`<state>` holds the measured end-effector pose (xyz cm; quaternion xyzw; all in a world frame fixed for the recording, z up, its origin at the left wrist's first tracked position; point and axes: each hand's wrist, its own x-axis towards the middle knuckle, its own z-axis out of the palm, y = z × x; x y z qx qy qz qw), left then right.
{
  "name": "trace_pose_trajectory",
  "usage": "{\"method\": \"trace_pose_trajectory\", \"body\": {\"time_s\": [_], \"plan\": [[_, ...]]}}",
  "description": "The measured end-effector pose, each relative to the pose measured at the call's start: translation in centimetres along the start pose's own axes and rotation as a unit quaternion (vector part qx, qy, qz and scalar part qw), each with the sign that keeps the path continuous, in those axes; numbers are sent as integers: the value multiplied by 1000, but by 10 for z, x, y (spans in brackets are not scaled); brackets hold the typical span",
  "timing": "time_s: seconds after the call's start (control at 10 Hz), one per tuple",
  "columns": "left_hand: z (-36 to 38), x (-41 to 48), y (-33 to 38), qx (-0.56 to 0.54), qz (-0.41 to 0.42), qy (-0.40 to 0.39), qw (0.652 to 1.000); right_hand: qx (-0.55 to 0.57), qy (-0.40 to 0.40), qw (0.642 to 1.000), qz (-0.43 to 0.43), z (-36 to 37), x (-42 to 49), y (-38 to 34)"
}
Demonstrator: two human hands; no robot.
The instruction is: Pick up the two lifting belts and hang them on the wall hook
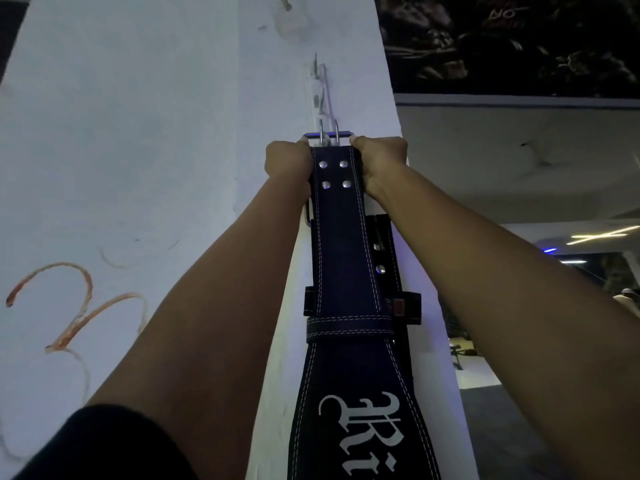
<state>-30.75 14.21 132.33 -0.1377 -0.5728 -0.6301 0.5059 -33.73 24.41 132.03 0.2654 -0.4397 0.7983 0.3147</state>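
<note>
A black lifting belt with white stitching, four rivets and white lettering hangs down the white pillar. Its metal buckle is at the top, just below a small metal wall hook. My left hand grips the belt's left edge beside the buckle. On the right edge, my right hand grips at the same height. A second black belt lies behind the first, showing at its right side with a rivet and a loop. Whether the buckle touches the hook cannot be told.
The white pillar fills the left and centre, with orange scrawl at the lower left. To the right is a dark mural, a ceiling with light strips, and a dim gym floor with a bench far below.
</note>
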Motion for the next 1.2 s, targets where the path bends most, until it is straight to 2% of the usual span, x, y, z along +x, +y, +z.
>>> {"method": "trace_pose_trajectory", "body": {"time_s": [0.2,0.4,0.5,0.6,0.7,0.9,1.1,1.2], "plan": [[-3,-9,-4,-32,-23,17,999,-14,16,999,-32,-8,-21,10],[-11,-35,-11,-49,5,23,999,-14,25,998,-60,-14,-37,14],[-16,-50,-23,-68,-2,15,998,33,-5,999,-26,-22,-48,19],[-19,-65,-30,-80,-24,-5,997,88,-68,994,19,-34,-59,23],[-26,-80,-33,-88,-32,-22,995,101,-116,987,47,-45,-72,23],[-43,-113,-43,-65,-51,-70,994,39,-170,981,81,-67,-101,18],[-56,-162,-44,65,-34,-81,994,-5,-101,993,68,-89,-142,16],[-58,-184,-35,89,-28,-45,995,0,-85,994,72,-108,-161,12]]}}
